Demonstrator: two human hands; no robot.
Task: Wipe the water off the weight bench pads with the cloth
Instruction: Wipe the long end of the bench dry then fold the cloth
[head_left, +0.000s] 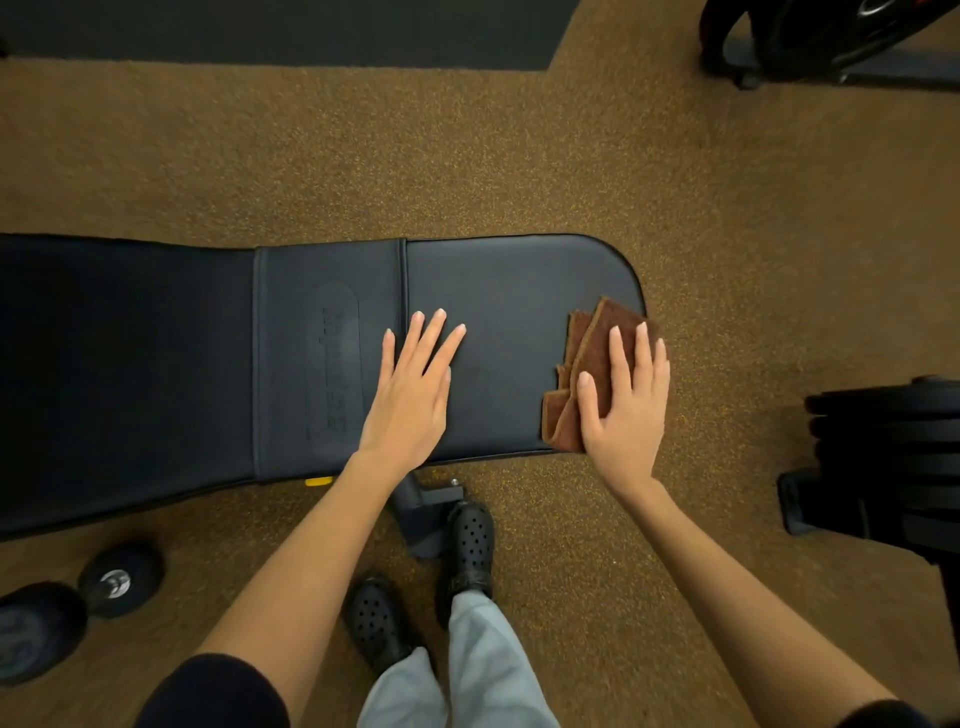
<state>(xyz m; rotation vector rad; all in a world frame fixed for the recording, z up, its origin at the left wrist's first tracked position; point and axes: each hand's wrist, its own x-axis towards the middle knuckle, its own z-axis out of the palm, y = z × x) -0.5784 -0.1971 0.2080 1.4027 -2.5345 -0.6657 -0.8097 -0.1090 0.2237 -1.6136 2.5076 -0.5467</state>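
It is dim here, with a warm cast that turns the speckled floor amber. The black bench pad shows a soft grey sheen at its right end and no hard glare, while its left end sinks to near-black. The middle looks sharp. The wide lens bows the pad's long edges, and the dumbbell in the corner is smeared and soft.

Cloth partly under right hand

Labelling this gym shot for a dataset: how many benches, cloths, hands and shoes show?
Black padded weight bench: 1
Brown folded cloth: 1
Bare hands: 2 (left hand, right hand)
Black perforated clogs: 2
Total: 6
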